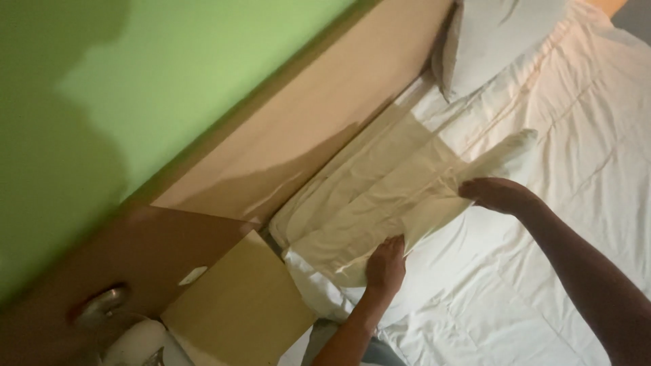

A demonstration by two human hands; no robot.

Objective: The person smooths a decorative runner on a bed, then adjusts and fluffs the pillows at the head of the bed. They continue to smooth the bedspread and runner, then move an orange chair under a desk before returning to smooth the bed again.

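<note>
Already the cream pillowcase (380, 196) lies mostly flat against the headboard (319, 115); left hand (385, 266) presses its near edge, right hand (495, 193) grips its bunched, unsmoothed right end.

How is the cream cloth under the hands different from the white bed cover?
The cream cloth is yellowish; the white bed cover is white. The cloth is small and lies on top; the cover spreads across the bed. The left hand and right hand touch the cloth's edge. Both are wrinkled fabric.

Bed (542, 285) and right forearm cut off at frame edges — fingertips of both hands under the pale cloth (380, 190).
</note>
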